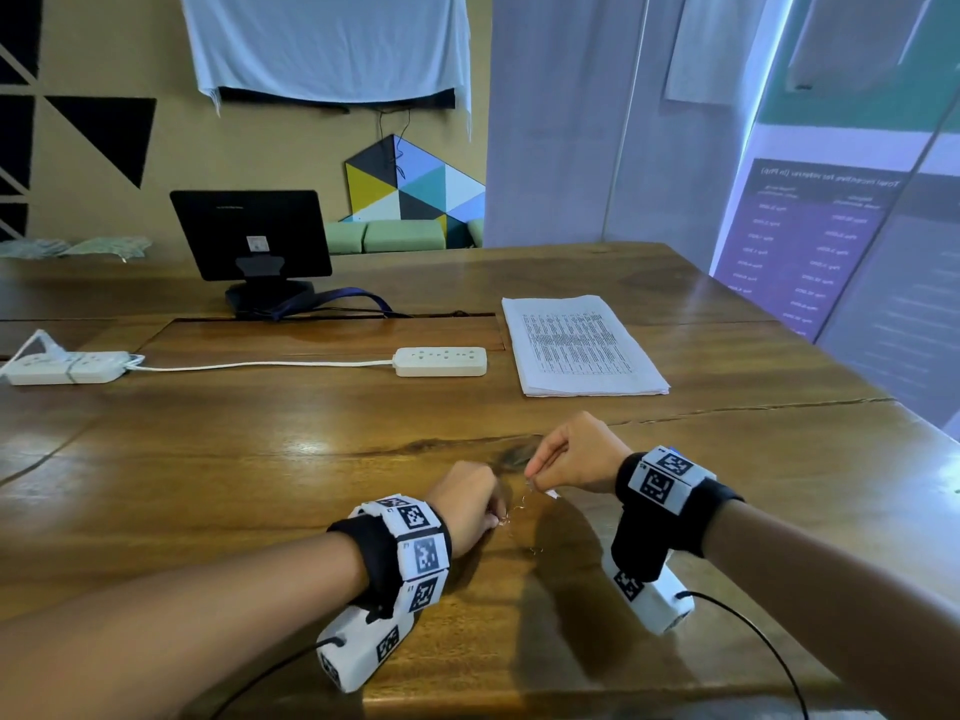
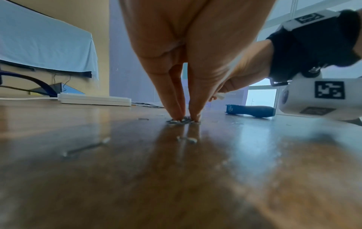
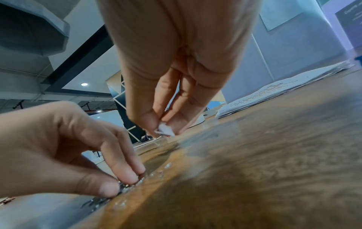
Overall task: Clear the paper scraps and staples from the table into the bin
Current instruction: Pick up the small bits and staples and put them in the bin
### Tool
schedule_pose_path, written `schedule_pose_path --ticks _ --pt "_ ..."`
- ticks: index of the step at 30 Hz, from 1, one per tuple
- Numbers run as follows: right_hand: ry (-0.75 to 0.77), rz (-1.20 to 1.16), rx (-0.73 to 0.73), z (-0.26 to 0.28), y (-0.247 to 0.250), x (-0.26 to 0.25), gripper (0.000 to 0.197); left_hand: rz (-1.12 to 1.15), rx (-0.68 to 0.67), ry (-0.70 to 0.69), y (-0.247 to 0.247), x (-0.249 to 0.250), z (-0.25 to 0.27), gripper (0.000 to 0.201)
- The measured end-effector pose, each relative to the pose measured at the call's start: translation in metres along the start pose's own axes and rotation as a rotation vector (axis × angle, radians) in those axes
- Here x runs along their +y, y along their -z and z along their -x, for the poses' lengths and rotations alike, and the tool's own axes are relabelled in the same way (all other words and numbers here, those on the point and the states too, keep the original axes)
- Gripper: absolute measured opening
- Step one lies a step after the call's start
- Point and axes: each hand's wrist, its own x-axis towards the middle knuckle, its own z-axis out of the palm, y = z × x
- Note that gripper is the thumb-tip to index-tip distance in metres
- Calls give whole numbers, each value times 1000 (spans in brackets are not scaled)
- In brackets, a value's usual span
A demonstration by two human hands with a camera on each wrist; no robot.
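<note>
Loose metal staples (image 1: 519,504) lie scattered on the wooden table (image 1: 208,459) near its front edge, between my two hands. My left hand (image 1: 496,519) has thumb and fingertips down on the tabletop, pinching a small heap of staples (image 2: 183,120), also seen under its fingertips (image 3: 129,178) in the right wrist view. My right hand (image 1: 532,478) hovers just above the table and pinches a small white paper scrap (image 3: 165,131) between thumb and fingers. More staples (image 3: 168,165) glint on the wood between both hands. No bin is in view.
A stack of printed sheets (image 1: 579,348) lies further back on the right. A white power strip (image 1: 440,361) and its cable cross the middle, with a second strip (image 1: 65,367) at the left. A monitor (image 1: 252,233) stands at the back. A blue stapler (image 2: 250,111) lies beyond my right wrist.
</note>
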Motion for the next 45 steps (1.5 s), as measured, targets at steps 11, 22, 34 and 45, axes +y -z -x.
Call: schedule_pose_path --ticks 11,22,34,45 --pt "-3 14 31 14 3 2 16 55 -118 155 13 7 -20 10" --pt "-23 40 63 30 8 7 17 40 -200 137 12 8 -26 20" --pt "-36 -64 112 56 23 31 14 229 -139 144 14 -1 -23 14" --pt "-72 -239 253 114 59 59 24 581 -155 -119 29 68 -23 19"
